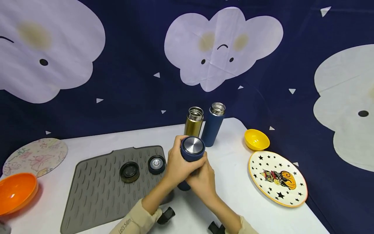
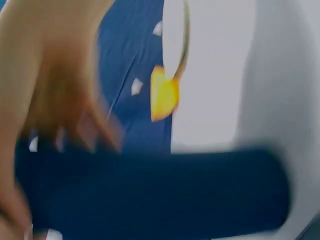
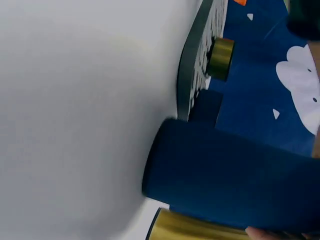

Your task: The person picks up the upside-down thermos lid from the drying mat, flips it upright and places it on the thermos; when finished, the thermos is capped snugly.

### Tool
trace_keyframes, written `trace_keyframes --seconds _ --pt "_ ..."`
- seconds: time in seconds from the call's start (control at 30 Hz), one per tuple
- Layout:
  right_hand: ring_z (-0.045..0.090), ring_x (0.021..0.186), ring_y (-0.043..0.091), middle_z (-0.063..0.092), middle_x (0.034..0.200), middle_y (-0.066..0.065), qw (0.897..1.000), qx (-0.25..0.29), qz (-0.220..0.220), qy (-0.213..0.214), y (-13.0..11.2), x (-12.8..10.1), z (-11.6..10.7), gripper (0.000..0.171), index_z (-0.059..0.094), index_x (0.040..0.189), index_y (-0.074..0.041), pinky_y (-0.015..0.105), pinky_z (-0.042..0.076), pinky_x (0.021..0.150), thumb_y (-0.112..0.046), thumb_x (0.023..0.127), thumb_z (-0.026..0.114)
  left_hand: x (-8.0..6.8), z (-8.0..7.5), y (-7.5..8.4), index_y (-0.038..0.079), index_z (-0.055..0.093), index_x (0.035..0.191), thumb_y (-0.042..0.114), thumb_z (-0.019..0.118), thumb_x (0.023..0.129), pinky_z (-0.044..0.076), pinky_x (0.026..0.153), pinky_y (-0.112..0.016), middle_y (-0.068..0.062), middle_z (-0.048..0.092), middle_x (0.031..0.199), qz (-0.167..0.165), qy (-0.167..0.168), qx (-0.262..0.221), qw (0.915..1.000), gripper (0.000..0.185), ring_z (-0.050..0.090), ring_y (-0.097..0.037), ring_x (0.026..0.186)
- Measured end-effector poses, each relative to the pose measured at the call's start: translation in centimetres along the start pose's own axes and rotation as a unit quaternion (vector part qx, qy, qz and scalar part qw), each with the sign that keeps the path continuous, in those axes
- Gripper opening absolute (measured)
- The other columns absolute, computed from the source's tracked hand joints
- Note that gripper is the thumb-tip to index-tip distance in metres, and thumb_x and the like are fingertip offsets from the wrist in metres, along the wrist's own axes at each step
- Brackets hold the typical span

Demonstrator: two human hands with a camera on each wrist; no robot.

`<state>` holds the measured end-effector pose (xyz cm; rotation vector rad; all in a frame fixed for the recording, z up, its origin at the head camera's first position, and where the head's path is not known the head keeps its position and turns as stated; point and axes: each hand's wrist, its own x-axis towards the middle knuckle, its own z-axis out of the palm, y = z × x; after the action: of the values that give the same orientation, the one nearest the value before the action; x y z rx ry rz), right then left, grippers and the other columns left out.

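At the centre of the frame we have the navy flask [image 1: 191, 157], cap end up, our left grip [image 1: 179, 164] curled closed near its cap [image 1: 193, 145] and our right grip [image 1: 205, 183] wrapped lower round the body. We judge it stiff, fairly weighty and smooth, best held by the body.

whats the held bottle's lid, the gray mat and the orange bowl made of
Lid: likely metal on top, from streaked silver sheen; the blue rim could be plastic or coated metal. Gray mat: probably silicone or rubber, matte with raised ridges. Orange bowl: glossy, with a bright highlight; plastic or glazed ceramic, unclear.
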<state>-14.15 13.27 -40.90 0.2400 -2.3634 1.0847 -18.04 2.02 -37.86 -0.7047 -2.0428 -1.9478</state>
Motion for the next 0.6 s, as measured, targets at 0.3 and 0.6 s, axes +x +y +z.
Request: trace_keyframes --seconds 0.3,0.6 --pt "0.069 0.096 0.029 0.067 0.107 0.01 0.999 0.019 0.026 -0.02 -0.3 -0.1 0.1 0.065 0.049 0.124 -0.007 0.047 0.056 0.075 -0.028 0.074 0.085 1.4 -3.1 0.3 0.017 0.03 0.155 0.043 0.084 0.073 0.017 0.117 -0.063 -0.006 0.039 0.152 -0.036 -0.127 -0.03 0.9908 0.101 0.029 -0.027 0.144" --pt "0.067 0.106 0.025 0.067 0.117 0.007 0.997 0.061 0.008 -0.044 0.0 0.1 -0.4 0.068 0.052 0.13 -0.012 0.045 0.056 0.085 -0.024 0.072 0.086 3.3 -2.8 -0.2 -0.004 0.056 0.119 0.003 0.082 0.067 0.05 0.1 -0.041 -0.018 0.068 0.116 -0.007 -0.247 -0.151 0.957 0.059 0.066 -0.025 0.108"
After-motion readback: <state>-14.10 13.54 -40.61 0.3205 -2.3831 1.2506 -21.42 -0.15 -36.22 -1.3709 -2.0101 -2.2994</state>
